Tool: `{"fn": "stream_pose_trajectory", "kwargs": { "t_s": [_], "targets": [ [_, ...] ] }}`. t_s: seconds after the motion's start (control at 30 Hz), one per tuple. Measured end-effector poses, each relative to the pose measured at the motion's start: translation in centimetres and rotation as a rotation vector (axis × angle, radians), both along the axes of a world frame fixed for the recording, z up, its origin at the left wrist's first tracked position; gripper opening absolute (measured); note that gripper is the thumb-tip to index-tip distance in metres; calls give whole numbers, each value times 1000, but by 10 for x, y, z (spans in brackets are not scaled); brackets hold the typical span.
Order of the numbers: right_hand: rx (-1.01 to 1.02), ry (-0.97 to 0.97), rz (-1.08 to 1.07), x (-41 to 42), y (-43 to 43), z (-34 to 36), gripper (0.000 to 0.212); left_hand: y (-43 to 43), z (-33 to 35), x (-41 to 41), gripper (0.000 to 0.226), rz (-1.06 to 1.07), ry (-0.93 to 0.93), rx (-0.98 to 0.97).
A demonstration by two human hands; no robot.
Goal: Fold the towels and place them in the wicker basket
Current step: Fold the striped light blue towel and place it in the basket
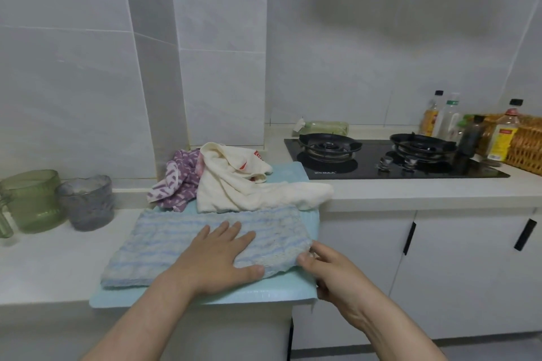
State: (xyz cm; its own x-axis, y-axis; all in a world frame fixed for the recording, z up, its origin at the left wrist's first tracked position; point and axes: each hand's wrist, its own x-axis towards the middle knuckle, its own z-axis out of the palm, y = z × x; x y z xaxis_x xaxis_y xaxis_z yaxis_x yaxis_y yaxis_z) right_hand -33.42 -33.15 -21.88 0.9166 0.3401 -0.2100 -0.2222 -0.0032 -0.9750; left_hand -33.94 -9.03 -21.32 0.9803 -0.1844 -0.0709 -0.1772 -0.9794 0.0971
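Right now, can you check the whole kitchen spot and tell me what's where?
Surface: white countertop with a light blue mat on it.
Job's things: striped towel flat on the mat; cream towel and purple towel crumpled behind it; wicker basket far right.
Clutter: green cup, grey cup, bottles.
Hands: left hand presses flat on the striped towel; right hand pinches its right edge.
Cables: nothing seen.
Surroundings: gas stove, tiled wall, cabinets.

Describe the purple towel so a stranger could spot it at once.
From the gas hob, go left along the counter to the pale blue mat. The purple towel lies crumpled at its far left corner, by the wall. Only it has white dashes on purple, unlike the cream towel beside it and the blue-striped towel in front.
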Motion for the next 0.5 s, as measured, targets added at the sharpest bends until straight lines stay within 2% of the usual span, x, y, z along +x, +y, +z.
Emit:
{"fn": "stream_pose_trajectory", "kwargs": {
  "t_s": [0.17,0.3,0.37,0.5],
  "targets": [
    [-52,32,26,5,-4,0,31,-2,1,-3,100,11,2,-31],
    [-109,53,98,11,-8,5,26,-2,1,-3,96,14,-4,-20],
    [-108,94,54,16,-9,2,29,-1,0,-2,97,17,3,-28],
    [70,264,-127,14,-13,-12,25,0,1,0,101,17,30,-27]
  ]
}}
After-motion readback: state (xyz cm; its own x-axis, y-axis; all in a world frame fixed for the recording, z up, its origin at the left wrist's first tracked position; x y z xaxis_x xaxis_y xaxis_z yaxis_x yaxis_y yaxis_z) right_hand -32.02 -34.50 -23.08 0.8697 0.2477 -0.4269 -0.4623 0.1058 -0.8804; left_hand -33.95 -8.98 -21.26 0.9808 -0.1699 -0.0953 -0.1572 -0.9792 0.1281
